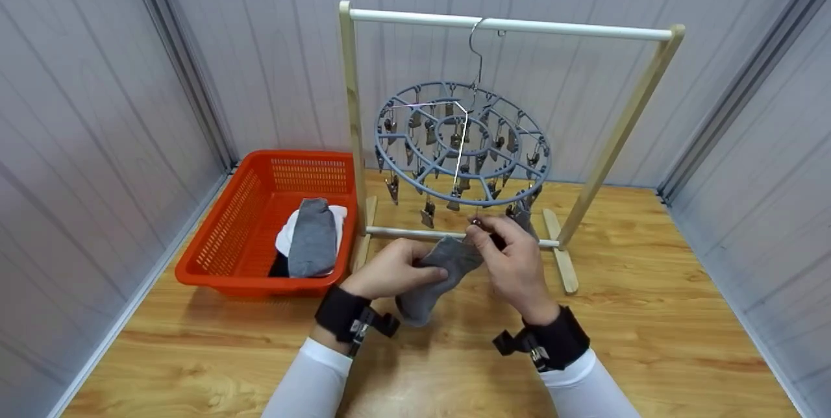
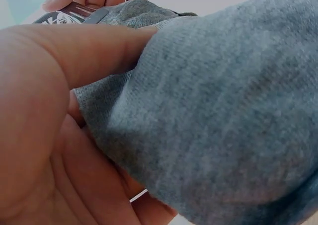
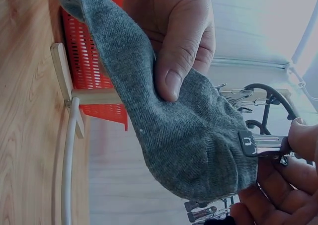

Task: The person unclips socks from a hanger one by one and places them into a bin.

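Note:
My left hand (image 1: 399, 270) pinches a grey sock (image 1: 425, 298) between thumb and fingers, its toe end hanging down to the left. In the right wrist view the left thumb lies flat across the sock (image 3: 174, 145). My right hand (image 1: 516, 262) pinches a metal clip (image 3: 263, 144) at the near edge of the round clip hanger (image 1: 415, 179). That clip's grey-padded jaws overlap the sock's cuff edge. The left wrist view is mostly filled by the sock (image 2: 213, 115), which covers part of the left fingers. Another grey sock (image 1: 523, 215) hangs from the hanger's right side, behind the right hand.
The hanger hooks over the white bar (image 1: 571, 27) of a wooden-legged stand (image 1: 623, 126). Several metal clips (image 1: 391, 188) dangle around its rings. An orange basket (image 1: 221, 223) at left holds a grey sock (image 1: 313, 236), with white and black cloth under it. Panelled walls enclose the wooden surface.

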Motion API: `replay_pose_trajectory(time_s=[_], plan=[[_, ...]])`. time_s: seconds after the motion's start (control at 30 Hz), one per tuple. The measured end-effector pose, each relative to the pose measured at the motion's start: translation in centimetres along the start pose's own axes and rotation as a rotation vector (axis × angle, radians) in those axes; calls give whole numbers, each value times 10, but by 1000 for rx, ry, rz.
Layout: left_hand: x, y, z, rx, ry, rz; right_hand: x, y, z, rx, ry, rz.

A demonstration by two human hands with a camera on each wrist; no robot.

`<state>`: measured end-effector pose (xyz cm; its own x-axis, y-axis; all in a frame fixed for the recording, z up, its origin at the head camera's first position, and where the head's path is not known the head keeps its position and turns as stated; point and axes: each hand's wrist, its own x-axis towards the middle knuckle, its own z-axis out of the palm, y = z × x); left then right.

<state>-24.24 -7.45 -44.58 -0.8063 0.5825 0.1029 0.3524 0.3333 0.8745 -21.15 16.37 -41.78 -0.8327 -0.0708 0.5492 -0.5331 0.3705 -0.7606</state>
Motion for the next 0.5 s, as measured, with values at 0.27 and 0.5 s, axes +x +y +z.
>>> replay_pose_trajectory(time_s=[0.27,0.5], plan=[[0,3,-2,1,2,2,0,-1,-3,-25,35,-38],[1,5,-3,2,6,-13,2,-1,-5,-42,37,-46]])
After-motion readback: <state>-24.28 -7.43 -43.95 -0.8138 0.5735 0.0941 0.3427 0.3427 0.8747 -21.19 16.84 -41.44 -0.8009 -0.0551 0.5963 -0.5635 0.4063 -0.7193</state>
